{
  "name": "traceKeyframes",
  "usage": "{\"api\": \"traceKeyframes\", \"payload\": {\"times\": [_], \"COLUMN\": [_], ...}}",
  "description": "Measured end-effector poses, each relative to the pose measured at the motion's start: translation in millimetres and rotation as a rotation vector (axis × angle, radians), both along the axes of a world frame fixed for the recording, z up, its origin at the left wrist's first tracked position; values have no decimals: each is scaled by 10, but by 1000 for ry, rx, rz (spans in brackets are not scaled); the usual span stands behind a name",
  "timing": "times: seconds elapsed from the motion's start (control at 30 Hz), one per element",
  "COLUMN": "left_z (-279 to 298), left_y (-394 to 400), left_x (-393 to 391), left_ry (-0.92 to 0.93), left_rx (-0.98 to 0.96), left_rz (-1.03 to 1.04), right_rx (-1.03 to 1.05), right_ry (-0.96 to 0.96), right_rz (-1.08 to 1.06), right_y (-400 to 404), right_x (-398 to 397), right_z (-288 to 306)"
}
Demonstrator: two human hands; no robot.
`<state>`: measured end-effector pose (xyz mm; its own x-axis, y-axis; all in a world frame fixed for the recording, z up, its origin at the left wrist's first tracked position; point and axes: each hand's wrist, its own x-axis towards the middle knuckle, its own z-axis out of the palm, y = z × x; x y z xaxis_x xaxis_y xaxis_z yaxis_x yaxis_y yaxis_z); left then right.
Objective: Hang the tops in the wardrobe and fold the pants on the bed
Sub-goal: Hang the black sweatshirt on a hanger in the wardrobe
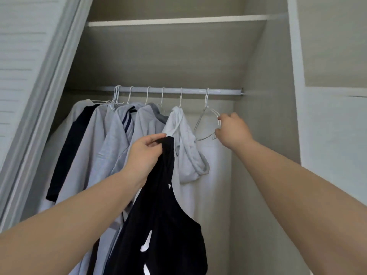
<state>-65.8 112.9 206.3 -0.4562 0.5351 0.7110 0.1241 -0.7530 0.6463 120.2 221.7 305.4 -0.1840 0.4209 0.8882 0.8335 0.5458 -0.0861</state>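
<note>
Black top (158,215) under left-hand (146,153) grip

A pale rail (170,90) is spanning the wardrobe (256,120) under a shelf (176,21), carrying wire hangers. Grey tops (111,135) and a white hoodie (186,147) are hanging from it (crowded leftward), and empty hangers (206,124) are dangling at the right.

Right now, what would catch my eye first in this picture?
Probably the black top dangling in the middle, pinched at its strap by the left hand. To its right, the right hand grips an empty wire hanger that hangs on the rail. Grey and white clothes fill the rail's left side.
</note>
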Motion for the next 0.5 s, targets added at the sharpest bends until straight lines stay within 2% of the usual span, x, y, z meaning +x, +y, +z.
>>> {"api": "traceKeyframes", "payload": {"times": [0.2,0.4,0.5], "left_z": [172,293,330], "left_y": [387,729,838], "left_x": [-251,-368,-382], "left_ry": [9,28,57], "left_rx": [20,34,44], "left_rz": [1,-69,-104], "right_rx": [47,156,140], "right_ry": [-184,-186,-183], "right_rz": [-256,-372,-402], "right_y": [301,599,656], "right_x": [-264,-333,-346], "right_z": [327,499,559]}}
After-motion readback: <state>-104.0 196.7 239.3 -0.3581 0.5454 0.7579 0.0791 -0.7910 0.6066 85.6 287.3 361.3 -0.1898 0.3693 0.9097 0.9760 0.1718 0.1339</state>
